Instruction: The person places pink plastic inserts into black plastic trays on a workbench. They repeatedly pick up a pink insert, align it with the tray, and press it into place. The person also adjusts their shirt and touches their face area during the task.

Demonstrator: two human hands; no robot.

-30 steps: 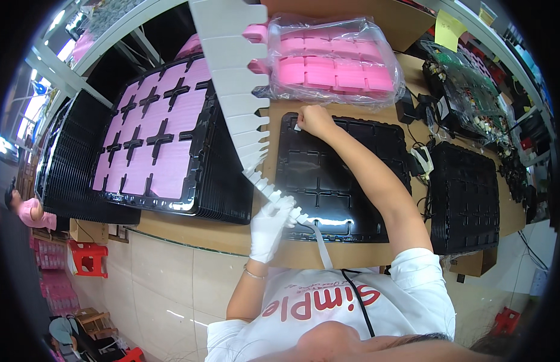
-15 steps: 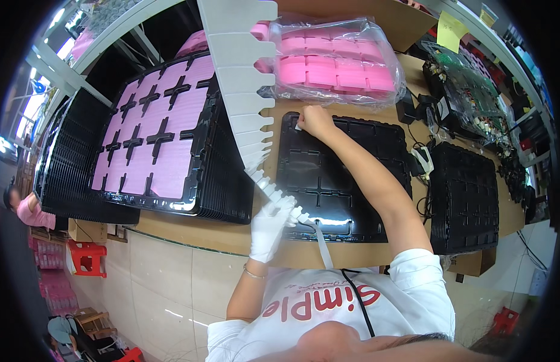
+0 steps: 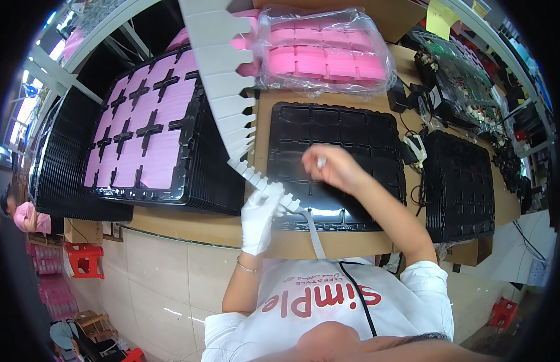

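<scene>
A worker's gloved left hand [image 3: 260, 220] is clamped on the near end of a long notched white strip [image 3: 222, 90] that runs away across the bench. The bare right hand [image 3: 329, 168], fingers pinched on a small white piece [image 3: 321, 162], hovers over an empty black compartment tray [image 3: 358, 130]. Bagged pink foam [image 3: 322, 51] lies beyond.

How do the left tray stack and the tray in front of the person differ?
The left tray stack has pink foam pads in its top compartments; the front tray has bare black compartments. The left one is a tall stack; the front one looks low and flat on the bench. The right hand hovers over the front tray; no hand is at the left stack. Both are black with gridded compartments.
</scene>
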